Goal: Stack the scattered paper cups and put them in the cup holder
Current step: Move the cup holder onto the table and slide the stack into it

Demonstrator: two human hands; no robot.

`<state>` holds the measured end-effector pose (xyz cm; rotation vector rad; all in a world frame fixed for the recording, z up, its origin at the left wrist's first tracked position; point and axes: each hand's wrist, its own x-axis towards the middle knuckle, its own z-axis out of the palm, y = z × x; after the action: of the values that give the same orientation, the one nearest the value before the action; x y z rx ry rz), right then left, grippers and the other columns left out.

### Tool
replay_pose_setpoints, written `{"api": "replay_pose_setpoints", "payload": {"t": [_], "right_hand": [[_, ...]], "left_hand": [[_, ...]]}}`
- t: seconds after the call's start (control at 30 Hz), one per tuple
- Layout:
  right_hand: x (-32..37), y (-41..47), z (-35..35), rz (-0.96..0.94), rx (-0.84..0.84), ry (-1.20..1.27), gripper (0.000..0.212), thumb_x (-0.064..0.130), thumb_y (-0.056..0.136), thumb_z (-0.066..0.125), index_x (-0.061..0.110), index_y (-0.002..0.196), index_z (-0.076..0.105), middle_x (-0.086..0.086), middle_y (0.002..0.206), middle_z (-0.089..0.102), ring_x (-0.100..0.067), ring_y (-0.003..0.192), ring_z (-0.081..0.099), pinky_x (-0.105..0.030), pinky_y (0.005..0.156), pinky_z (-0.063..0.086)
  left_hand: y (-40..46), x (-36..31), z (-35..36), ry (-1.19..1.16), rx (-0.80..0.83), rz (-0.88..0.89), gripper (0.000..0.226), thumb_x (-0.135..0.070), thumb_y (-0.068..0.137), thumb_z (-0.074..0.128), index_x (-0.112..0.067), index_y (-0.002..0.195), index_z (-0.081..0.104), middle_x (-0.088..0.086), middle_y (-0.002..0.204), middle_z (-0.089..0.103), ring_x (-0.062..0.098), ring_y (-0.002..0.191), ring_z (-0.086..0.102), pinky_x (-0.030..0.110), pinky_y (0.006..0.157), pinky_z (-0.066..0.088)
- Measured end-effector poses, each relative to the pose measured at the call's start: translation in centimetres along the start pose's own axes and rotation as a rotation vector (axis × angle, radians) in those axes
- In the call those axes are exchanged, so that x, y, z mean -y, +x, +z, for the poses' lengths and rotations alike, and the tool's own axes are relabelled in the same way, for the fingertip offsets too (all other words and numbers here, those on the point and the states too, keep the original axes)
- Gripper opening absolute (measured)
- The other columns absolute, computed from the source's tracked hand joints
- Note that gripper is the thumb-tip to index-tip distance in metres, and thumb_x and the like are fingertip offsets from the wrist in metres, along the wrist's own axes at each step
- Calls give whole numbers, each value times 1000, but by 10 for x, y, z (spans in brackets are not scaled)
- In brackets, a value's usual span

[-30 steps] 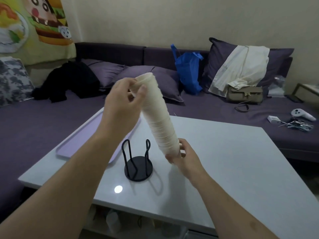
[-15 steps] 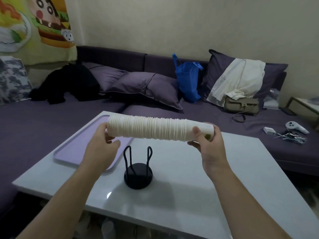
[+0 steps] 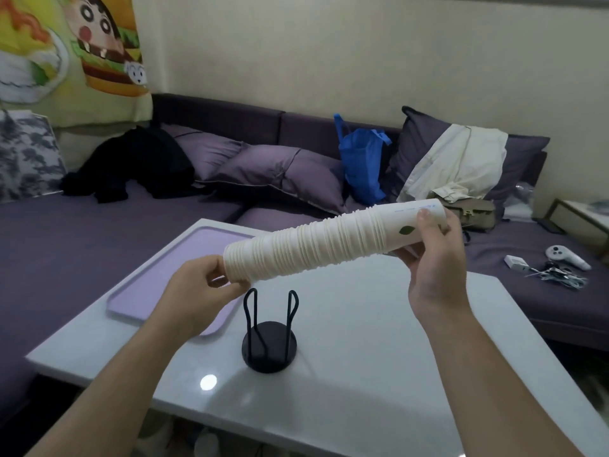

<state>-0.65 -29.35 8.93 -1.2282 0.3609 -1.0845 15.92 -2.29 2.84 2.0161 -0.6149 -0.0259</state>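
Since half second ago, cup stack tipped from level to slanted, right end raised, left end lower. Stack held in air above black wire cup holder, not touching it. Left hand pinches lower left end, fingers curled round rim. Right hand grips upper right end, thumb over outer cup beside green leaf print. Holder upright on white bench. Lilac tray on bench, left of holder. Purple sofa behind with blue bag.
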Motion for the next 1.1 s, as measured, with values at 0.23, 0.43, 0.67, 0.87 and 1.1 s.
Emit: {"api": "replay_pose_setpoints", "payload": {"t": [0.23, 0.43, 0.67, 0.87, 1.1], "right_hand": [[10, -4, 11, -16, 18, -22, 33, 25, 110, 58, 18, 143, 55, -13, 136, 66, -23, 112, 73, -46, 84, 67], [11, -8, 18, 2, 0, -57, 31, 26, 110, 57, 23, 141, 54, -11, 134, 66, -30, 119, 70, -55, 92, 65], [30, -2, 22, -58, -41, -53, 37, 36, 110, 57, 28, 146, 51, 6, 127, 66, -14, 114, 70, -39, 87, 66], [46, -2, 32, -116, -23, -54, 23, 39, 110, 56, 37, 133, 57, 15, 114, 71, -3, 104, 71, -37, 91, 64], [57, -17, 59, -263, 154, -84, 39, 33, 110, 59, 29, 148, 50, -5, 139, 66, -14, 122, 67, -43, 111, 55]], "left_hand": [[2, 1, -4, -61, 6, 69, 31, -9, 95, 80, -21, 123, 75, -7, 128, 72, 6, 114, 71, 16, 91, 49], [3, 13, -11, -350, 270, -121, 32, -20, 115, 52, -23, 140, 70, -7, 142, 73, 12, 132, 69, 45, 124, 45], [-6, 7, -13, -516, 282, -71, 23, -5, 105, 64, -5, 126, 75, 10, 121, 83, 24, 119, 78, 46, 116, 53], [-11, 0, -3, -370, 270, -49, 88, 13, 77, 90, -29, 145, 54, 1, 127, 77, 19, 108, 81, 37, 93, 65], [-13, 1, 21, -31, 219, 167, 71, -16, 74, 98, -43, 133, 68, -28, 123, 74, -8, 121, 64, 24, 101, 51]]}}
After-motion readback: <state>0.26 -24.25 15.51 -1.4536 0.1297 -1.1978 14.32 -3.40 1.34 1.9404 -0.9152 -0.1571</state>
